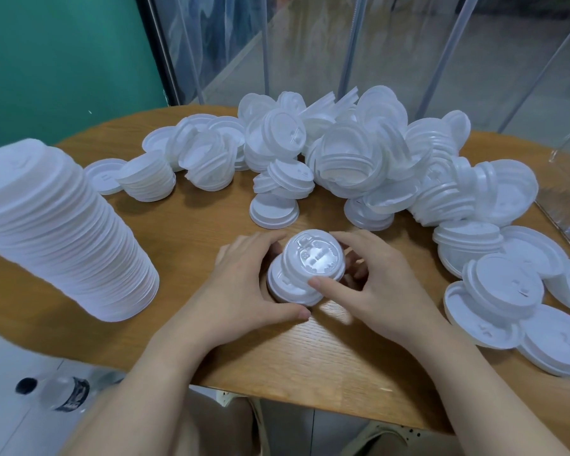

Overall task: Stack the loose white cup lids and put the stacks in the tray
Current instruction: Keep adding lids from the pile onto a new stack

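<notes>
A short stack of white cup lids [305, 271] stands on the wooden table [277, 357] near its front edge, its top lid sitting askew. My left hand [247, 284] curls round the stack's left side. My right hand [372, 284] grips its right side, thumb lying on the top lid's rim. A tall leaning stack of lids [56, 232] stands at the left. A big loose heap of lids [336, 156] spreads across the back of the table. More loose lids [520, 307] lie at the right. No tray is clearly in view.
A clear plastic bottle with a black cap [56, 393] stands on a white surface below the table's left front edge. A clear plastic edge [563, 205] sits at the far right. Glass panels and a green wall rise behind the table.
</notes>
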Motion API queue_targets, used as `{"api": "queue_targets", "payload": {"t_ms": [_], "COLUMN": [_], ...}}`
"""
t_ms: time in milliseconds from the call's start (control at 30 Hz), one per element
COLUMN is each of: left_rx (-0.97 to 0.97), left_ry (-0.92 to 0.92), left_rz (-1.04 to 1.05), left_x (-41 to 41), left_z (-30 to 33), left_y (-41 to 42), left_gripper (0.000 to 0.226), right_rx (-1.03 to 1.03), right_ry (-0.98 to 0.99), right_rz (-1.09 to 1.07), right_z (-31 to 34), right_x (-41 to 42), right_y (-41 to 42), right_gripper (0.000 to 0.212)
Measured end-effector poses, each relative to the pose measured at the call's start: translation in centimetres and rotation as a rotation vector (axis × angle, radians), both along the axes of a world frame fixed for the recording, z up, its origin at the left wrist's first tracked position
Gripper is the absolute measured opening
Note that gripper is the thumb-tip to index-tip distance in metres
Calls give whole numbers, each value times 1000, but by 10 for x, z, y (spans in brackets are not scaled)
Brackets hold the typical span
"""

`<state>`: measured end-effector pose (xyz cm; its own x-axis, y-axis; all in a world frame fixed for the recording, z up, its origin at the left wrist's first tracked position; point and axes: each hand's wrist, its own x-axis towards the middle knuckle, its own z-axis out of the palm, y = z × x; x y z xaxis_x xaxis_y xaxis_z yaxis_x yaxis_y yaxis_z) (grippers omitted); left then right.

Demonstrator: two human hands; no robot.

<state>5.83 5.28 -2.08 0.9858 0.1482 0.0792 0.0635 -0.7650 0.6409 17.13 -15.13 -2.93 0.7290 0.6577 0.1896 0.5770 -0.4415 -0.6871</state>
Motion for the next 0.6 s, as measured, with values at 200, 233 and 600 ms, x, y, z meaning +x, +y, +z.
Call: {"api": "queue_targets", "payload": {"t_ms": [200,233,600], "left_rx": [-67,-69,-68], "left_ry": [32,32,36], "left_rz": [16,18,75], "left_x": [-1,-1,-2], "left_z": [-1,-1,-4], "left_y": [6,6,-1], "left_gripper": [90,89,95], "right_rx": [26,32,26], "right_ry": [-1,0,32], "right_rz": [60,66,104], "right_z": [3,3,1], "right_x": [-3,-4,-5], "right_y": [5,6,7], "right_gripper": [61,59,58]}}
